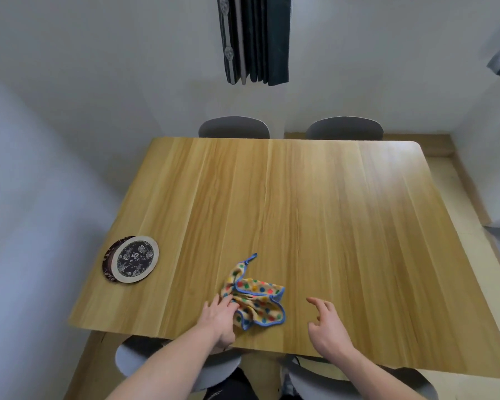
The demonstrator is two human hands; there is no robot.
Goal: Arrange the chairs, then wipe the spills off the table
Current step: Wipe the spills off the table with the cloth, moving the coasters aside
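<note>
Left grip (221, 314): we are pinching the crumpled cloth (254, 303) on the worktop (329, 212).
Right grip (326, 324): we are hovering it, fingers relaxed, holding nothing.
Risk: bunched cloth is likely smearing spills.

White walls (98, 67) close around me — a dark curtain (254, 39) hangs ahead, pale tiled floor (471, 226) at my right.
</note>
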